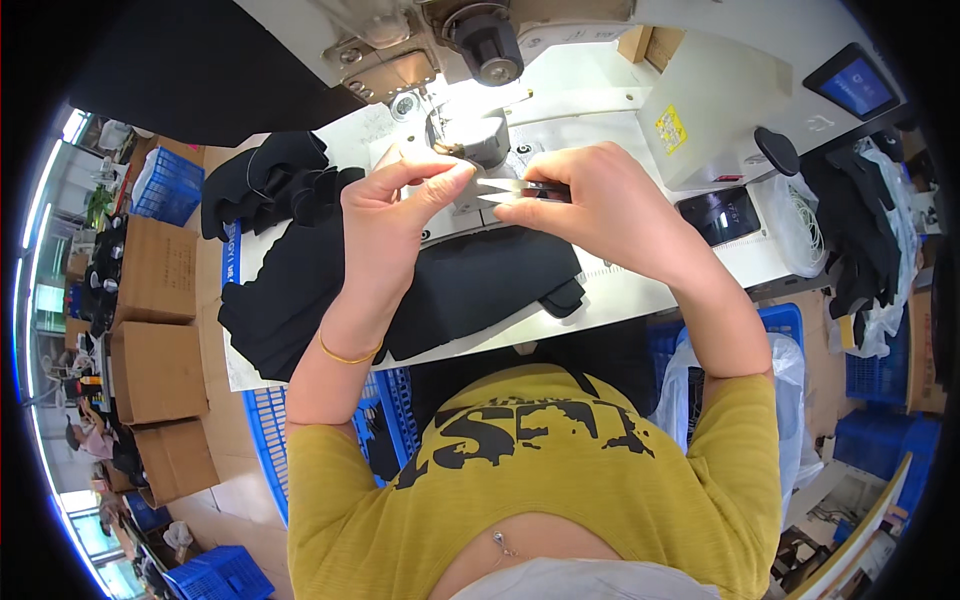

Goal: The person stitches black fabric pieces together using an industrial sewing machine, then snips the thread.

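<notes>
My right hand (605, 200) is closed around a pair of thread snips (508, 189), whose two pale blades stand apart and point left. Close to their tips, my left hand (395, 200) pinches thumb against forefinger. Whatever lies in that pinch is too small to make out. Both hands are raised just in front of the sewing machine (480, 138), by its lit needle area. Below them black fabric pieces (470, 285) lie folded on the white table, and a second dark heap (265, 180) rests to the left.
On the table's right lie a phone (720, 216) and a clear plastic bag (795, 225). A control screen (853, 82) glows on the machine's body. Blue baskets (268, 425) stand under the table edge. Cardboard boxes (158, 370) are stacked at the left.
</notes>
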`<move>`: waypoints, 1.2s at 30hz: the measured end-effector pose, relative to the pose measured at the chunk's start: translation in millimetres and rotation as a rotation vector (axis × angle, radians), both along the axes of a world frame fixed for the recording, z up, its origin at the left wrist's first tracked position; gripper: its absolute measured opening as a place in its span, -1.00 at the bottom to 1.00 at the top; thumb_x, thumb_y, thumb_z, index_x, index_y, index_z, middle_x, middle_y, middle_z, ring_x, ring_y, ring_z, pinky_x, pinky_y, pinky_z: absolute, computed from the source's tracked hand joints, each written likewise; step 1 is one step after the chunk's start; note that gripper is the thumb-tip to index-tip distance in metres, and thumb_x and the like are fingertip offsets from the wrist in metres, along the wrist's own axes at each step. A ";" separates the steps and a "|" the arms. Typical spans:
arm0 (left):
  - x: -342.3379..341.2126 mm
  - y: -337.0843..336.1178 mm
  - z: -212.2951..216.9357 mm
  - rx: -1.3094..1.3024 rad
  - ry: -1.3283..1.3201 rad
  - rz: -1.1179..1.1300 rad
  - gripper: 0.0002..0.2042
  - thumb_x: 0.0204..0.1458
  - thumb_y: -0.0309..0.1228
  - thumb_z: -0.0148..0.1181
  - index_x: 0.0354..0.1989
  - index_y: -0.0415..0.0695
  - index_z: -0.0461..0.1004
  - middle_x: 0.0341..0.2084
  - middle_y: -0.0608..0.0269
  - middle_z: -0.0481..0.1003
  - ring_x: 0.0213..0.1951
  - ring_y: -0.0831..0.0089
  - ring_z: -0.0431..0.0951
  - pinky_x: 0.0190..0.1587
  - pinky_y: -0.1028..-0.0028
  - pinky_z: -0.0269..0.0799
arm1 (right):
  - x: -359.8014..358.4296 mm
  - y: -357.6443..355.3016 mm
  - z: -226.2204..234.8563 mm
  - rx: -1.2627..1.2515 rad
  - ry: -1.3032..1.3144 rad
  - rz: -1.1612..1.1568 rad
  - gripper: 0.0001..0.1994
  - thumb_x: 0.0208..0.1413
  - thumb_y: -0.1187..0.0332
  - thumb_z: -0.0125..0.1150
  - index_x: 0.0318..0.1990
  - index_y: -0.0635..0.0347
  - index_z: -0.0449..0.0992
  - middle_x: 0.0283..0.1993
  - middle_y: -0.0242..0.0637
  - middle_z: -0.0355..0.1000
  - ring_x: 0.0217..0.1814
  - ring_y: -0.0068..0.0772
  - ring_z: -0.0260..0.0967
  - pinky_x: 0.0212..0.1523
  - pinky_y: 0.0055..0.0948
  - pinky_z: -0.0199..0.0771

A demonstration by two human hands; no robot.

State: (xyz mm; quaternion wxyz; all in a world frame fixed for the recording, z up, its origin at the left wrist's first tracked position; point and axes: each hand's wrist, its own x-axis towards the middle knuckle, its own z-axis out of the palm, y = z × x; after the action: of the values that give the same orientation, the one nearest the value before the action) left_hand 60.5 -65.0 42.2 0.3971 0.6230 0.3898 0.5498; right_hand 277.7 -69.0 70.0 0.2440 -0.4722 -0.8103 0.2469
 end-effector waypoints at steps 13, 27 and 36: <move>3.9 -7.1 2.3 -0.032 0.101 0.001 -0.89 -0.05 -0.51 0.38 -0.33 -0.22 0.67 -0.41 0.35 0.55 -0.33 0.65 0.43 -0.22 0.61 0.30 | -6.2 8.6 10.9 0.163 -0.126 0.127 -0.60 0.02 0.12 0.28 -0.53 0.39 0.51 -0.67 0.02 0.29 -0.59 0.01 0.25 -0.51 -0.20 0.22; 0.3 17.0 -8.4 0.273 -0.390 0.128 -0.86 0.00 -0.62 0.32 -0.24 -0.22 0.63 -0.31 0.31 0.47 -0.18 0.53 0.42 -0.04 0.53 0.31 | 79.1 1.7 -119.1 0.221 -0.434 -0.474 -0.69 0.02 0.14 0.31 -0.44 0.24 0.49 -0.46 -0.12 0.49 -0.40 -0.01 0.49 -0.37 -0.10 0.44; 10.4 34.8 -10.3 0.455 -0.204 0.292 -0.87 0.07 -0.64 0.25 -0.21 -0.27 0.61 -0.25 0.26 0.50 -0.18 0.55 0.44 -0.06 0.54 0.31 | 80.2 -0.4 -141.6 0.362 -0.306 -0.459 -0.77 -0.10 0.35 0.39 -0.36 0.21 0.45 -0.36 -0.19 0.39 -0.22 -0.12 0.40 -0.16 -0.23 0.36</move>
State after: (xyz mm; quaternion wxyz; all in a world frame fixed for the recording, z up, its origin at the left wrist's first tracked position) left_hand 70.9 -30.3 31.9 0.2009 0.5746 0.3003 0.7344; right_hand 357.9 -69.3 -71.6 0.2489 -0.6229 -0.7408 -0.0363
